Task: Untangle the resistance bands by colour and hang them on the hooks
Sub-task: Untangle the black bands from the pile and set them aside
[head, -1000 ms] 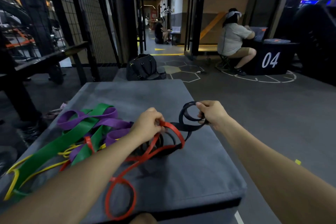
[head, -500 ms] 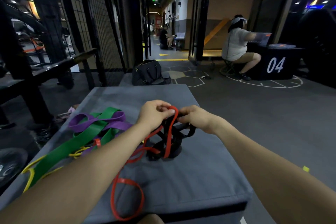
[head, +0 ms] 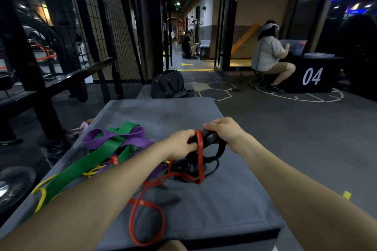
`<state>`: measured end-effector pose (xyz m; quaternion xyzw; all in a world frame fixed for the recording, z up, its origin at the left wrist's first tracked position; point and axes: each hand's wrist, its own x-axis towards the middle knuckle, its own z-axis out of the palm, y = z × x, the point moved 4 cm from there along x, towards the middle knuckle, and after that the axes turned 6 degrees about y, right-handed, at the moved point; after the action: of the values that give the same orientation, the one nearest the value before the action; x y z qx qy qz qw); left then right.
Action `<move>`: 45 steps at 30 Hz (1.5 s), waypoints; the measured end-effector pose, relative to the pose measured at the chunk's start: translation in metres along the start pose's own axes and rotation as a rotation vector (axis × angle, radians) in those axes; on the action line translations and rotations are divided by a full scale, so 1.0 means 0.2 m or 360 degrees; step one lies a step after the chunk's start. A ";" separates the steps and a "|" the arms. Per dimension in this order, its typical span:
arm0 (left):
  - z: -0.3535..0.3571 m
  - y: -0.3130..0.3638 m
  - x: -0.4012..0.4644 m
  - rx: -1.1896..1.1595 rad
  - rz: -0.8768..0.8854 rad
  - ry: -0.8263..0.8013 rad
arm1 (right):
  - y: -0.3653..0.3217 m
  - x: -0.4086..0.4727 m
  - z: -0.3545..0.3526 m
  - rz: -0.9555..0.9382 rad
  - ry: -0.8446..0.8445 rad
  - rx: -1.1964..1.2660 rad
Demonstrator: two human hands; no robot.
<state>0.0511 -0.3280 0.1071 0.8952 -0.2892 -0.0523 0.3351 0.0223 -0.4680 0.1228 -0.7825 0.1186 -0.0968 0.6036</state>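
A tangle of resistance bands lies on a grey padded box (head: 234, 206). My left hand (head: 180, 143) and my right hand (head: 224, 130) are close together above its middle, both gripping the black band (head: 219, 152), which hangs in loops between them. A thin red band (head: 201, 155) is looped over the black one beside my left fingers and trails toward me in a figure-eight on the pad. To the left lie a wide green band (head: 87, 163), a purple band (head: 114, 134) and a thin yellow band (head: 41, 197), mixed together.
A black wire-grid wall (head: 95, 26) and a dark metal frame (head: 67, 75) stand at the left. A black bag (head: 169, 85) sits on the floor beyond the box. A person sits at a black table marked 04 (head: 312, 76) at the far right. No hooks are visible.
My right hand, which held the black band stretched out to the right, has come in next to my left hand. The black loops are now bunched, with the red band draped over them.
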 end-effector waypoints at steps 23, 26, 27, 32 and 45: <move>-0.12 -0.04 -0.01 -0.0272 -0.0208 0.0243 | -0.10 -0.01 0.10 -0.0309 0.0022 -0.0434; -0.20 -0.15 -0.07 -0.0277 -0.0317 0.0343 | -0.01 0.06 0.01 -0.0118 0.0323 -0.0399; -0.23 -0.19 -0.10 -0.0284 -0.0342 0.0390 | 0.02 0.08 -0.02 -0.0090 0.0362 -0.0474; -0.37 -0.41 -0.26 -0.0276 -0.0454 0.0645 | 0.21 0.14 -0.08 0.0011 0.0471 -0.1088; -0.44 -0.81 -0.58 -0.0360 -0.0679 0.0775 | 0.30 -0.07 0.63 -0.0633 -0.0401 -0.1429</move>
<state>0.0587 -0.1157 0.0611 0.8789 0.0005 0.0621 0.4730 0.0417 -0.3615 0.0329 -0.9779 -0.0765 -0.0540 0.1871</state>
